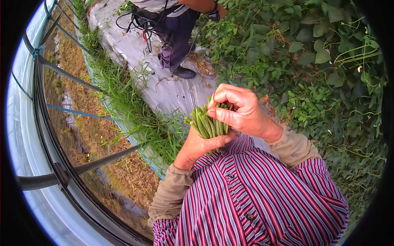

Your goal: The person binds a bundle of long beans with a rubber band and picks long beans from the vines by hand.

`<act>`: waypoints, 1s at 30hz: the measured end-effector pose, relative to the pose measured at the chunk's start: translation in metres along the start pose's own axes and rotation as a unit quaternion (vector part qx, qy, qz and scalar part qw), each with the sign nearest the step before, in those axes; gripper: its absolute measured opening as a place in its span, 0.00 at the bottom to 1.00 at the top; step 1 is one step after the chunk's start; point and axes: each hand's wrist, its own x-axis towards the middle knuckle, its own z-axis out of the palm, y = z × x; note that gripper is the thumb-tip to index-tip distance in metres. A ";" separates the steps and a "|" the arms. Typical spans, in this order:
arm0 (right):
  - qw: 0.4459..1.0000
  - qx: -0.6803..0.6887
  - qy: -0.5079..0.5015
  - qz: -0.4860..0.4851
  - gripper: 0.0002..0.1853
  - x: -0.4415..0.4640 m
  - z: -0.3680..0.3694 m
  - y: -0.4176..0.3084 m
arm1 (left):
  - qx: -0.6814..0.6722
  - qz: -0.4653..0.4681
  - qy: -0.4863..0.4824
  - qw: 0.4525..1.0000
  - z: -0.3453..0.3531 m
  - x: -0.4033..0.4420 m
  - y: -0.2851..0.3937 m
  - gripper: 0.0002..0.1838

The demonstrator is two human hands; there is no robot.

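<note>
A bundle of green beans stands up from my left hand, which is wrapped round its lower part with the thumb across the front. The bean ends stick up unevenly above the thumb. My right hand is at the upper right of the bundle, its thumb and forefinger closed in a pinch against the bean ends. Whatever lies between those fingertips is too small to tell, and the other fingers partly cover that side of the bundle. Below the left hand, the lower ends of the beans are mostly hidden.
Another person in dark trousers and black boots stands ahead on a silvery ground sheet. Dense leafy vines fill the right side, with long thin pods at far right. Grass and a tunnel frame with metal bars run along the left.
</note>
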 end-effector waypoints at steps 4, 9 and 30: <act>0.998 0.058 -0.008 0.035 0.07 0.008 0.001 0.001 | -0.025 0.029 0.054 0.998 0.005 -0.003 0.000 0.22; 0.959 0.220 -0.027 0.175 0.19 0.019 -0.013 0.002 | -0.061 0.035 0.079 0.994 -0.006 -0.009 0.010 0.18; 0.942 0.196 -0.233 0.138 0.43 0.061 0.056 0.023 | 0.003 0.036 0.057 0.998 -0.071 -0.048 0.018 0.21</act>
